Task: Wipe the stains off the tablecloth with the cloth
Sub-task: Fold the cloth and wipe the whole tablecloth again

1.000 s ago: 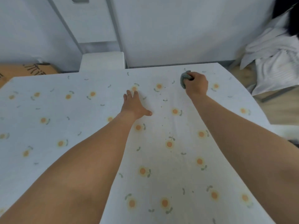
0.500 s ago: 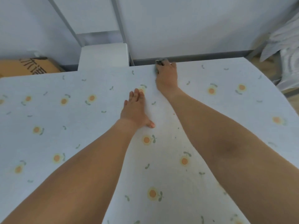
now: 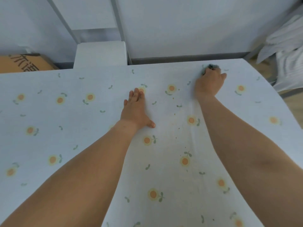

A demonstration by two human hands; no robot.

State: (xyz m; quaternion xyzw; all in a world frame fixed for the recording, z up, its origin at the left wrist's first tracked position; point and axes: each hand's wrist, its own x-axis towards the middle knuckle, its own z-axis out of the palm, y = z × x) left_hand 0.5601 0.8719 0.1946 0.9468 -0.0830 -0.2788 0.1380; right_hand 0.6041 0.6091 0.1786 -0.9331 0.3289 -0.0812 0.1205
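The cloth [image 3: 210, 68], a dark grey wad, is held bunched in the right hand [image 3: 210, 81], whose grip is closed round it, and is pressed onto the tablecloth [image 3: 65, 128] near the far edge of the tabletop, right of centre. Half a second ago the same hand was seen at the far edge close to the middle, just beyond the left hand; one second ago it lay off to the right again. A side-to-side wiping stroke along the far edge is therefore inferred, now at its rightward end. The left hand [image 3: 136, 110] is laid flat, fingers straight and together, thumb spread, its grip empty, and is unchanged in placement across the three frames; it is judged to be pinning the fabric against the drag of the wipe. Small dark specks [image 3: 177, 128] and a faint yellowish tinge are noted between the two forearms, nearer the person than the stroke. These marks appear untouched, so the task is judged unfinished, with the strokes to be brought nearer.
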